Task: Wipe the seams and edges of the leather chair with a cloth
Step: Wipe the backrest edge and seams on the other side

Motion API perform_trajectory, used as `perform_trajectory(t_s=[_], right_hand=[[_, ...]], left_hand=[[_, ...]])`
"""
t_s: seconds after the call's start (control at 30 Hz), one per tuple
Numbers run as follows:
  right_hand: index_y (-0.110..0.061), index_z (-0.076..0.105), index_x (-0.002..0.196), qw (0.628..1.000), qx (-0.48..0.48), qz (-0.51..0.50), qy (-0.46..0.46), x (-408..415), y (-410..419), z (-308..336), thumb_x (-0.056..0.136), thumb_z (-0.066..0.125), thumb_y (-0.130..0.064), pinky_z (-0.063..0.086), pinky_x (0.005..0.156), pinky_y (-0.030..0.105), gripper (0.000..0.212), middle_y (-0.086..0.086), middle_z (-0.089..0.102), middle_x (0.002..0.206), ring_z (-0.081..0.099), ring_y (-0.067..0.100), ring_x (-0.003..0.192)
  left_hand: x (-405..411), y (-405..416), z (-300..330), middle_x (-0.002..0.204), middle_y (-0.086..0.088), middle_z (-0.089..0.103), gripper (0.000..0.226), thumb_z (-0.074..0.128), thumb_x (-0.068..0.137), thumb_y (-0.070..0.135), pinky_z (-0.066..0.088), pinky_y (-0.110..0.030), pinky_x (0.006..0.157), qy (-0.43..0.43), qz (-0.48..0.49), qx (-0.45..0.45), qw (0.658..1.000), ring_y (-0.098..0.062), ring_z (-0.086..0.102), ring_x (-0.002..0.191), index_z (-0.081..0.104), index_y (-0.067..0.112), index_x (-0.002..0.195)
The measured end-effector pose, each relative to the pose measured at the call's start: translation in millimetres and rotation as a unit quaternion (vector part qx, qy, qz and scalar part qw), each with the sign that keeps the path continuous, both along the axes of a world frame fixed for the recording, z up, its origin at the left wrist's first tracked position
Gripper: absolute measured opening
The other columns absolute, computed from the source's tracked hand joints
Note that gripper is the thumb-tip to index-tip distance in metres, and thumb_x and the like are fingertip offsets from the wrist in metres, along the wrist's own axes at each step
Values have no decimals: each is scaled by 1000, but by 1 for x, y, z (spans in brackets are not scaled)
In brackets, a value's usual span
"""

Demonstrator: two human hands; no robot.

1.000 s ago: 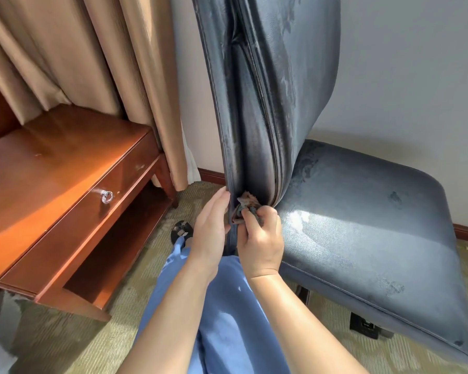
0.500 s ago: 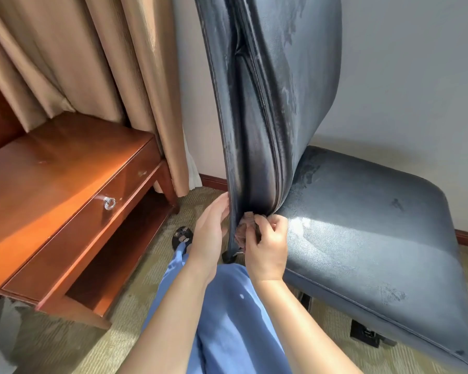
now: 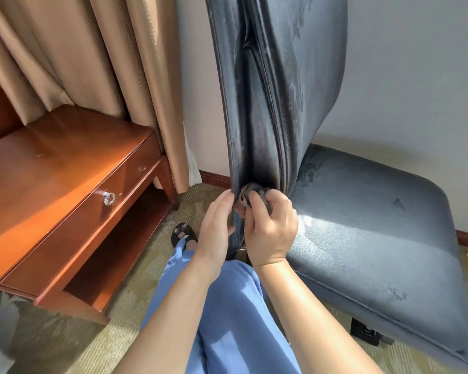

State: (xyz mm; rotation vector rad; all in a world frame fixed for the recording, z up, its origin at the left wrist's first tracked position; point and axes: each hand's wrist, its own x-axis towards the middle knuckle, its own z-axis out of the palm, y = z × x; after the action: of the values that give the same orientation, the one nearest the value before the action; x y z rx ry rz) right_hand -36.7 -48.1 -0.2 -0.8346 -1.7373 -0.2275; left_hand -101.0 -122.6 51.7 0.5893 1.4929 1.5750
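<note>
Carpet underfoot, curtain off to your left; your right hand point(image 3: 270, 228) grips the cloth point(image 3: 251, 194) bunched in the chair point(image 3: 268, 103) back's side seam; left hand point(image 3: 216, 225), fingers straight, steadies the edge; press deep, follow the groove upward slowly.

A dark blue-grey leather chair point(image 3: 362, 211) fills the centre and right of the frame — its tall backrest upright with piped seams running down the edge, its padded seat spreading to the lower right, the leather scuffed and patchy. A small bunched grey-brown cloth point(image 3: 250, 195) is pressed into the backrest's lower seam — mid-frame.
</note>
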Motion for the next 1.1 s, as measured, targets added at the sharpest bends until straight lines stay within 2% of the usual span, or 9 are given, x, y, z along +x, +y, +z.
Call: perform_trajectory(t_s=[0.17,0.27,0.43,0.63,0.77,0.87,0.93,1.03,1.1], right_hand=[[-21,53,99,997,-31,-43,-52,-1,-1,-18,68,69,-5,30,60,31,39,0,43,98,43,21,74],[-21,52,99,993,-61,-67,-74,-4,-4,-29,63,69,-4,32,57,29,44,0,41,97,40,21,72],[-20,51,102,989,-76,-72,-108,-3,-3,-39,67,57,-5,34,55,28,39,2,40,96,46,24,67],[-13,63,97,983,-103,-65,-139,-2,-3,-46,69,49,-5,36,52,30,32,5,39,94,51,28,58],[-13,70,87,974,-151,-67,-158,-2,-4,-37,59,67,-3,37,51,30,30,6,46,89,52,28,57],[-13,70,82,975,-182,-47,-116,0,-6,-28,71,61,-12,40,49,32,14,9,56,81,54,30,56],[-10,70,83,980,-186,-37,-56,0,-9,-17,79,49,-15,39,48,32,22,11,56,81,54,31,57],[-8,70,84,985,-165,-34,21,-4,-10,4,82,49,-14,34,49,29,22,12,55,83,52,29,57],[-8,70,86,988,-148,-34,41,-7,-8,11,82,51,-13,34,52,28,21,10,51,88,53,28,59]], left_hand=[[0,4,-2,134,11,56,55,45,84,53,43,-38,106,3,5,2,1000,1,52,121,55,31,133],[-2,5,-3,133,9,57,41,45,96,45,44,-38,105,-9,15,9,1000,0,53,121,56,30,132],[-3,6,-4,133,11,57,36,40,100,37,46,-25,93,-11,19,15,1000,3,53,119,55,30,132],[-7,7,-1,131,13,58,35,39,100,38,46,-24,85,-6,15,10,1000,5,55,115,57,32,130],[-6,6,6,125,15,62,32,38,100,37,46,-22,80,0,7,10,1000,10,58,106,62,35,121],[-4,4,10,113,18,67,32,35,101,33,49,-19,76,15,-7,17,1000,13,61,97,66,38,107],[-4,4,8,113,19,67,33,35,102,32,49,-22,83,21,-10,17,1000,12,61,99,67,40,107],[-4,3,3,122,16,64,31,38,101,36,46,-33,98,13,3,9,1000,7,59,109,65,38,116],[-4,2,2,122,15,64,28,41,100,36,46,-33,98,-4,18,5,1000,6,59,109,66,38,112]])
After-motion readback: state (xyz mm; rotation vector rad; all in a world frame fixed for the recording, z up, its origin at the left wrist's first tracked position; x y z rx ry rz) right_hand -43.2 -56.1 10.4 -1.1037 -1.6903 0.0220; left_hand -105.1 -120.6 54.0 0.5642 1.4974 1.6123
